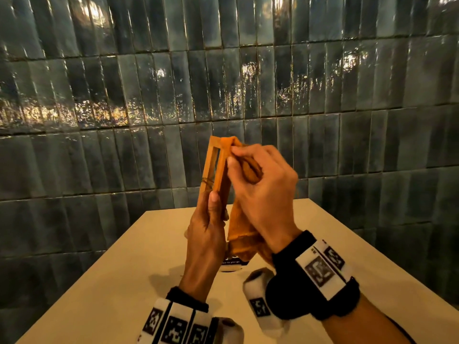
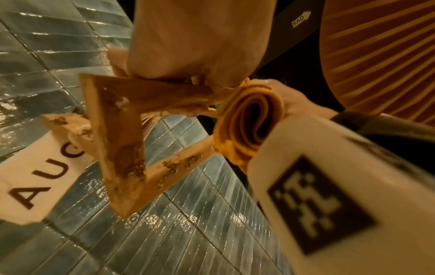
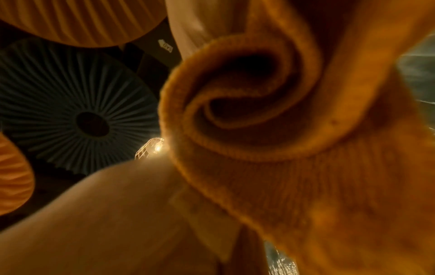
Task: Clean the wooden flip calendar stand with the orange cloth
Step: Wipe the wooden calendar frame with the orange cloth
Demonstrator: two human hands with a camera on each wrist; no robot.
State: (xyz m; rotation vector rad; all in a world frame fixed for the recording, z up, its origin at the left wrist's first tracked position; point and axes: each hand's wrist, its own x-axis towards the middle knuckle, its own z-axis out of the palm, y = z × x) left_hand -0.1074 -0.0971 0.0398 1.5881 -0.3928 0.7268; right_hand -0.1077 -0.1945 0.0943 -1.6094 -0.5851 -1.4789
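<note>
Calendar stand [image 1: 215,167] sits upright in our left hand [image 1: 207,227], gripped at its base; our right hand [image 1: 263,194] pinches the orange cloth [image 1: 242,234] against its top, above the table [image 1: 119,269].

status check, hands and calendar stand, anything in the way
Left hand grips stand upright above table. Right hand holds orange cloth against its top. Nothing blocking.

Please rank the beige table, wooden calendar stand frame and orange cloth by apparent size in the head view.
1. Beige table, largest by far.
2. and 3. Wooden calendar stand frame and orange cloth: similar, both partly hidden by hands; unranked.
</note>
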